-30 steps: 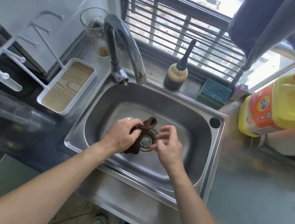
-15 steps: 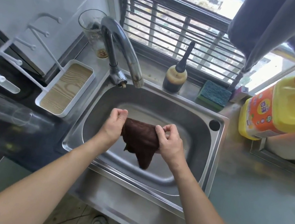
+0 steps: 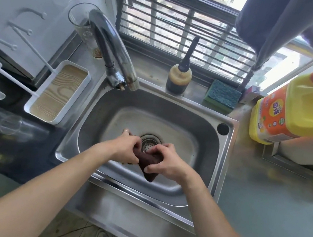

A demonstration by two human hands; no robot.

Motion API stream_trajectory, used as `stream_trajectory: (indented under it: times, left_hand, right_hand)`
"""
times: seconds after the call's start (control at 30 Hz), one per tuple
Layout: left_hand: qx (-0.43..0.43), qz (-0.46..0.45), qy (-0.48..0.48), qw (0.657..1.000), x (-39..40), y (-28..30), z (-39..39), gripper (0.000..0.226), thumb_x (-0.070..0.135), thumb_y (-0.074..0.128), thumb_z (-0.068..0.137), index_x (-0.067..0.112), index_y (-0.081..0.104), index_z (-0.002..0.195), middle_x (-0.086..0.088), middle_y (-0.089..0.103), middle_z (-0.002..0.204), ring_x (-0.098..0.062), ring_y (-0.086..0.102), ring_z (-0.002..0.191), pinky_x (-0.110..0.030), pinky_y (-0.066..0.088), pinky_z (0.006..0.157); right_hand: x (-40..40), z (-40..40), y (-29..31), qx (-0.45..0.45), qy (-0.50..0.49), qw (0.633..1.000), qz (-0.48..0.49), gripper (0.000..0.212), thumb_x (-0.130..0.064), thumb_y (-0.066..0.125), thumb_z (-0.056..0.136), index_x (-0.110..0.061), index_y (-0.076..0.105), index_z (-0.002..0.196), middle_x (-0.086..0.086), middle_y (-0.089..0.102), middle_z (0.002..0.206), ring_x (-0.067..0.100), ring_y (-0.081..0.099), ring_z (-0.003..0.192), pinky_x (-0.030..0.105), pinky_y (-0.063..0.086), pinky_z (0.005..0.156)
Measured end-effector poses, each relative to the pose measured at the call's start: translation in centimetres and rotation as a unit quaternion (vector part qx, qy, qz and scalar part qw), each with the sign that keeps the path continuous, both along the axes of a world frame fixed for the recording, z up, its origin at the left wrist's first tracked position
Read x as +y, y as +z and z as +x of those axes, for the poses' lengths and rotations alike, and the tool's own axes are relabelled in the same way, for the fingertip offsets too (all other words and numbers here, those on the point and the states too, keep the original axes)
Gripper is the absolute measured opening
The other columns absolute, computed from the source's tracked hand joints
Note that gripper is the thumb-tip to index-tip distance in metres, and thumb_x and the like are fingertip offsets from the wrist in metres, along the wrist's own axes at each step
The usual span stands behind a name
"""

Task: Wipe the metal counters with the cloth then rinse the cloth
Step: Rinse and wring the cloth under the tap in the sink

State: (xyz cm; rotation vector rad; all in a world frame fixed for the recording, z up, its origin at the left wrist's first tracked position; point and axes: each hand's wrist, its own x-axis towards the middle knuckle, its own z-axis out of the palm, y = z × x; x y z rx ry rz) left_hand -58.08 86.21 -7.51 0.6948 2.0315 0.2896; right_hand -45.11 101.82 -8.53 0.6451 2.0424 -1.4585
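Fingers of both hands curl tight round the brown cloth, bunched over the sink just in front of the drain. Left hand and right hand hide most of it; one corner points down toward the near wall. Long axis is hard to call. Faucet arches behind.

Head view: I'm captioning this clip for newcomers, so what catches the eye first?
Both hands, left and right, grip a dark brown cloth over the drain in the steel sink. Next, the curved tap at the sink's back left, and the yellow-and-orange jug on the right.
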Motion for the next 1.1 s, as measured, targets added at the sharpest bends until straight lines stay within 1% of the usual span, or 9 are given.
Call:
stream_trajectory:
  times: [0.1, 0.2, 0.33, 0.47, 0.57, 0.73, 0.87, 1.0, 1.1]
  left_hand:
    - [0.047, 0.030, 0.017, 0.998, 1.2, 0.5, -0.6, 0.020, 0.042, 0.062, 0.060, 0.023, 0.064, 0.065, -0.010, 0.062, 0.092, -0.024, 0.059, 0.092, -0.028, 0.048, 0.067]
    - [0.021, 0.124, 0.087, 0.988, 3.3, 2.0, -0.2, 0.028, 0.037, 0.059, 0.064, 0.010, 0.061, 0.068, -0.003, 0.063, 0.072, -0.012, 0.058, 0.065, -0.030, 0.047, 0.063]
    - [-0.017, 0.242, 0.144, 0.959, 7.5, 3.3, 2.0, 0.016, 0.032, 0.063, 0.072, 0.022, 0.061, 0.085, 0.009, 0.068, 0.075, -0.011, 0.062, 0.069, -0.030, 0.051, 0.069]
    - [-0.065, 0.281, 0.196, 0.937, 12.7, 3.6, 5.6, 0.022, 0.029, 0.075, 0.075, 0.023, 0.066, 0.095, -0.003, 0.074, 0.087, -0.018, 0.070, 0.076, -0.040, 0.060, 0.076]
    - [-0.137, 0.264, 0.245, 0.923, 16.1, 3.5, 9.0, 0.024, 0.024, 0.081, 0.072, 0.019, 0.072, 0.094, -0.012, 0.075, 0.089, -0.032, 0.074, 0.084, -0.054, 0.061, 0.075]
    - [-0.139, 0.252, 0.303, 0.908, 20.5, 2.6, 13.2, 0.035, 0.025, 0.084, 0.077, 0.016, 0.066, 0.105, -0.006, 0.073, 0.093, -0.017, 0.071, 0.078, -0.036, 0.061, 0.072]
    - [0.081, 0.257, 0.124, 0.955, 21.3, 1.8, 14.1, 0.051, 0.019, 0.077, 0.081, 0.015, 0.051, 0.124, -0.006, 0.054, 0.116, -0.022, 0.058, 0.097, -0.036, 0.051, 0.090]
    - [0.263, 0.355, -0.169, 0.881, 20.6, 1.4, 15.2, 0.057, 0.012, 0.063, 0.072, 0.018, 0.059, 0.129, -0.005, 0.052, 0.128, -0.027, 0.047, 0.118, -0.040, 0.048, 0.093]
    - [0.307, 0.276, -0.236, 0.880, 20.6, 0.5, 15.8, 0.069, 0.019, 0.064, 0.070, 0.016, 0.055, 0.138, -0.003, 0.052, 0.137, -0.027, 0.045, 0.128, -0.041, 0.048, 0.093]
  right_hand:
    - [1.5, 0.1, 0.5, 0.052, -0.004, 0.992, 0.111, 0.021, -0.025, 0.084, 0.077, -0.020, 0.079, 0.097, 0.001, 0.061, 0.100, 0.021, 0.059, 0.105, 0.014, 0.045, 0.075]
    - [4.0, 1.9, 1.4, 0.089, -0.110, 0.986, 0.093, 0.017, -0.041, 0.077, 0.074, -0.026, 0.073, 0.082, -0.004, 0.060, 0.101, 0.013, 0.056, 0.101, 0.027, 0.046, 0.089]
    - [6.6, 4.5, 3.2, 0.154, -0.364, 0.918, -0.009, 0.027, -0.032, 0.071, 0.077, -0.024, 0.058, 0.099, 0.002, 0.067, 0.094, 0.010, 0.063, 0.078, 0.024, 0.053, 0.068]
    - [10.0, 7.4, 3.7, 0.156, -0.495, 0.848, 0.109, 0.020, -0.035, 0.072, 0.079, -0.027, 0.069, 0.097, -0.006, 0.072, 0.091, 0.016, 0.068, 0.090, 0.036, 0.058, 0.087]
    - [12.3, 10.2, 3.4, 0.130, -0.559, 0.804, 0.157, 0.031, -0.018, 0.073, 0.090, -0.015, 0.071, 0.121, -0.003, 0.071, 0.106, 0.017, 0.067, 0.102, 0.017, 0.051, 0.088]
    - [14.7, 13.4, 2.6, 0.108, -0.639, 0.730, 0.217, 0.041, -0.028, 0.076, 0.090, -0.012, 0.061, 0.123, 0.005, 0.070, 0.114, 0.024, 0.068, 0.108, 0.030, 0.051, 0.093]
    - [16.0, 15.0, 1.6, 0.054, -0.594, 0.745, 0.301, 0.058, -0.037, 0.078, 0.085, -0.007, 0.056, 0.130, 0.014, 0.060, 0.130, 0.032, 0.058, 0.121, 0.040, 0.049, 0.103]
    - [15.7, 15.8, 0.5, 0.048, -0.527, 0.770, 0.357, 0.041, -0.028, 0.077, 0.086, -0.009, 0.064, 0.119, 0.016, 0.060, 0.121, 0.034, 0.058, 0.113, 0.038, 0.048, 0.094]
    - [15.7, 15.9, 0.1, 0.051, -0.514, 0.777, 0.360, 0.038, -0.026, 0.077, 0.088, -0.010, 0.064, 0.120, 0.016, 0.062, 0.119, 0.033, 0.060, 0.109, 0.035, 0.047, 0.091]
